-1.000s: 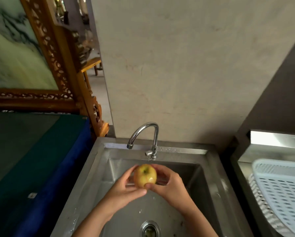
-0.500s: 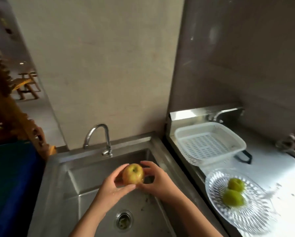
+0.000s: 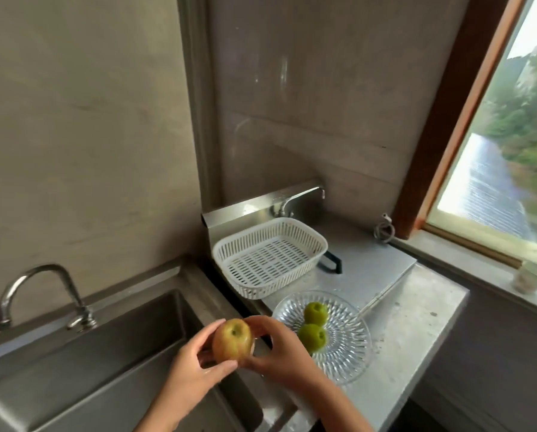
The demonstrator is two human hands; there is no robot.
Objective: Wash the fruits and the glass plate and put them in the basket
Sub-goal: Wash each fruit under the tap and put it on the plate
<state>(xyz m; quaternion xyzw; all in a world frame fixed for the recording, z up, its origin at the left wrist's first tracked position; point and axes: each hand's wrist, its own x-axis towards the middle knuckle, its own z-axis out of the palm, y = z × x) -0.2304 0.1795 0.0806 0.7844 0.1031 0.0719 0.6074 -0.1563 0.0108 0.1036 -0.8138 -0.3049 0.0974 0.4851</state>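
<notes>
A yellow-red apple (image 3: 232, 343) is held between my left hand (image 3: 195, 369) and my right hand (image 3: 284, 353), above the right rim of the steel sink (image 3: 99, 347). To the right, a cut-glass plate (image 3: 348, 347) lies on the steel counter with two green fruits on it, one farther (image 3: 315, 313) and one nearer (image 3: 312, 337). Behind the plate stands an empty white plastic basket (image 3: 270, 257).
A curved tap (image 3: 36, 291) rises at the back left of the sink. A second tap (image 3: 301, 198) juts from the wall behind the basket. A black handle (image 3: 334, 263) lies beside the basket. A window (image 3: 507, 145) and its sill bound the counter's right side.
The view has swung right, bringing the basket, plate and window into sight. Both hands have carried the apple from the middle of the sink to its right rim.
</notes>
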